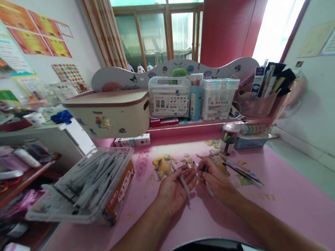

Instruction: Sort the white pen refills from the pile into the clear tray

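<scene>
My left hand (174, 189) is turned palm up over the pink desk (177, 240), and a slim whitish pen (183, 181) rests across its palm, held by the thumb. Close beside it, my right hand (215, 179) has its fingers curled round another pale pen (209, 190), whose lower end sticks out beneath the hand. Thin tips show between the two hands, too small to make out. To the right of my right hand lie several slim dark sticks (243, 173), like pens or refills.
At the left stands a clear plastic box (104, 211) heaped with grey-white pens (97, 179). A jar of pens (229, 137) and a blue box (252, 141) sit at the back right. Along the shelf are a lidded cream bin (113, 118), a marker case (170, 98) and a pink holder (256, 104).
</scene>
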### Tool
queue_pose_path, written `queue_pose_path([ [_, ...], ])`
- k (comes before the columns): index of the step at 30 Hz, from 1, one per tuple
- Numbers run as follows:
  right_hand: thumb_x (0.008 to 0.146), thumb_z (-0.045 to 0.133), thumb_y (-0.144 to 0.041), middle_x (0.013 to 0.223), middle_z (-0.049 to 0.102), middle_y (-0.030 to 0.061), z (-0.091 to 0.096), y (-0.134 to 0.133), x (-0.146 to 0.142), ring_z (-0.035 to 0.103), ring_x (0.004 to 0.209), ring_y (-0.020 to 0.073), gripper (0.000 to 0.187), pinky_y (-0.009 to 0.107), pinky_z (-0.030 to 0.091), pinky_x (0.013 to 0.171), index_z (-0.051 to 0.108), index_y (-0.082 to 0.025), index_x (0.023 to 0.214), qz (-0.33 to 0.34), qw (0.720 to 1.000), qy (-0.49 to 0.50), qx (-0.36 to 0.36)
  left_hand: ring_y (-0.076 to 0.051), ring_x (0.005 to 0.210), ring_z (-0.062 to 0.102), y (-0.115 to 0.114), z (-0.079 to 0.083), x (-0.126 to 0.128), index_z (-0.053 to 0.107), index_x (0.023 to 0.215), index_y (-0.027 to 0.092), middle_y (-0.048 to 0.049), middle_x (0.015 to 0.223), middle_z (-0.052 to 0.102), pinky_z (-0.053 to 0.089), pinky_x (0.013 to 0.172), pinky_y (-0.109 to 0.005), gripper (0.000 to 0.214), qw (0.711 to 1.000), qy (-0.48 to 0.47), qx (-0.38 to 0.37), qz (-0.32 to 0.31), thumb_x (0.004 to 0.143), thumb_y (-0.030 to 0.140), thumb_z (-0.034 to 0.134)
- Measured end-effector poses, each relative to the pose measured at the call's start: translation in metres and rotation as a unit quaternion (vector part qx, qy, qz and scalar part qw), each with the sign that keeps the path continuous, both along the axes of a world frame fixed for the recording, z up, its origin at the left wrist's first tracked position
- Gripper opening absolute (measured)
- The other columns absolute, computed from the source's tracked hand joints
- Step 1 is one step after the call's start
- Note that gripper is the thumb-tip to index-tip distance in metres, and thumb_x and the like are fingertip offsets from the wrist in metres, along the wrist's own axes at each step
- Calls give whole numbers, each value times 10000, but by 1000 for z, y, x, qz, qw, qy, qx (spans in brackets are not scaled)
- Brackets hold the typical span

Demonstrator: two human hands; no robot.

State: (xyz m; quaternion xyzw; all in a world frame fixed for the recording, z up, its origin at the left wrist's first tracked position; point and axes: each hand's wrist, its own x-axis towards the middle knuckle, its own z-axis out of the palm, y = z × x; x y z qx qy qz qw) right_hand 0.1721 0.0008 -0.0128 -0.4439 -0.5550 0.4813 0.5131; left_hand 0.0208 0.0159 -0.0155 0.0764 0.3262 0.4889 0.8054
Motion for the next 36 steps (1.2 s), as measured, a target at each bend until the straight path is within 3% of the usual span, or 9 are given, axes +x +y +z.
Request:
queue_pose_path([
  [3, 840, 510, -211, 778, 584, 18, 1, -5, -4, 552, 730, 174, 59, 308, 456, 706, 557, -226, 871, -62, 988, -95, 107, -199, 771, 717, -5, 0, 8, 641, 905, 85, -134, 848, 710, 582, 733, -323, 136, 999, -23, 4, -34, 900, 84, 505],
  [7, 943, 420, -212, 1019, 677, 61, -8, -8, -8, 615, 986, 206, 206, 381, 449, 919, 573, -244, 1077, -54, 968, -175, 170, -209, 776, 717, -13, 3, 17, 657, 897, 84, -120, 793, 707, 585, 760, -340, 191, 997, -49, 11, -65, 924, 112, 470],
  [10, 963, 391, -206, 1218, 668, 74, -15, -6, -8, 525, 1252, 224, 369, 488, 288, 1120, 485, -249, 1317, -48, 944, -248, 211, -192, 733, 715, -16, 5, 20, 663, 912, 90, -98, 750, 704, 586, 755, -324, 222, 996, -60, 10, -62, 945, 127, 446],
  [12, 959, 379, -196, 1304, 633, 77, -17, -5, -7, 435, 1355, 240, 428, 544, 179, 1164, 473, -247, 1374, -50, 923, -302, 234, -181, 720, 713, -16, 5, 21, 665, 947, 96, -87, 748, 707, 586, 753, -312, 227, 996, -72, 7, -57, 954, 133, 441],
  [16, 946, 400, -207, 1377, 580, 82, -18, -3, -4, 378, 1384, 281, 420, 577, 181, 1151, 560, -250, 1332, -54, 900, -357, 246, -200, 781, 722, -15, 1, 21, 661, 992, 79, -109, 792, 713, 587, 768, -318, 234, 994, -88, 13, -58, 956, 137, 437],
  [24, 970, 408, -276, 1209, 603, 102, -14, 4, 5, 519, 1187, 247, 296, 439, 396, 1046, 654, -211, 1122, -84, 926, -273, 248, -184, 769, 719, -15, 0, 16, 639, 937, 77, -119, 834, 704, 600, 760, -319, 202, 998, -55, 21, -20, 906, 20, 448],
  [31, 947, 450, -265, 1138, 590, 106, -11, 6, 8, 543, 1115, 260, 239, 449, 433, 983, 644, -212, 1078, -102, 918, -282, 260, -55, 485, 562, -14, -2, 13, 623, 945, 109, -46, 722, 665, 486, 484, -148, 149, 992, 97, 85, -3, 842, 19, 561],
  [36, 939, 452, -255, 1117, 595, 108, -13, 9, 11, 551, 1103, 267, 216, 466, 430, 976, 637, -214, 1040, -119, 914, -284, 263, -41, 379, 405, -9, 4, 10, 625, 873, 140, 14, 627, 614, 328, 360, -149, 94, 973, 180, 142, 14, 788, 142, 667],
])
